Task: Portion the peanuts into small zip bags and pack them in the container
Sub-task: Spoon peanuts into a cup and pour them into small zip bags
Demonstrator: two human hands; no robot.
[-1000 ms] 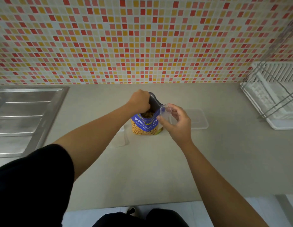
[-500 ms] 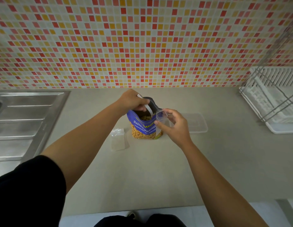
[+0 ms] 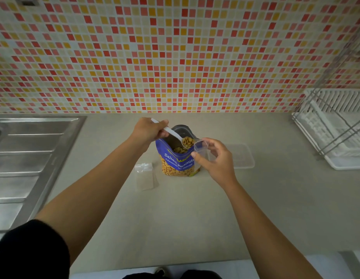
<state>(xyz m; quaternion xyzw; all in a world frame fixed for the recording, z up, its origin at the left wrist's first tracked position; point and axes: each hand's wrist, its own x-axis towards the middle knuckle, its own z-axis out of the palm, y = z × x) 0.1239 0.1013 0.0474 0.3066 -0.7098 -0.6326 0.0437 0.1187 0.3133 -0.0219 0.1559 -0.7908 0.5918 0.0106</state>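
Hands meet over the open peanut bag [image 3: 178,163] at the middle of the desk [image 3: 175,218], with both forearms reaching forward from the lower edge of the view. The left hand [image 3: 148,129] is above the rear left rim of the bag, its fingers curled round the handle of a white plastic spoon [image 3: 171,132]. The spoon slopes down to the right. Its bowl, loaded with peanuts [image 3: 187,142], sits above the bag's mouth. The right hand [image 3: 218,160] is just right of the bag, thumb and fingers pinching a small clear zip bag [image 3: 200,149] by its sides. The zip bag stands roughly upright with its mouth open and its top edge just beside the spoon bowl; whether the two touch cannot be told.

The peanut bag stands upright on the desk. Its front is blue with white "Salted Peanuts" lettering above a printed band of peanuts. The inner lining is silver, and loose peanuts show inside. A small stack of empty zip bags [image 3: 145,176] lies flat on the desk just left of it. A clear rectangular container [image 3: 243,158] rests on the desk to the right, partly behind the right hand.

A steel sink drainboard [image 3: 24,158] is at the far left, a white dish rack [image 3: 336,127] at the far right, and a mosaic tile wall [image 3: 175,57] behind.
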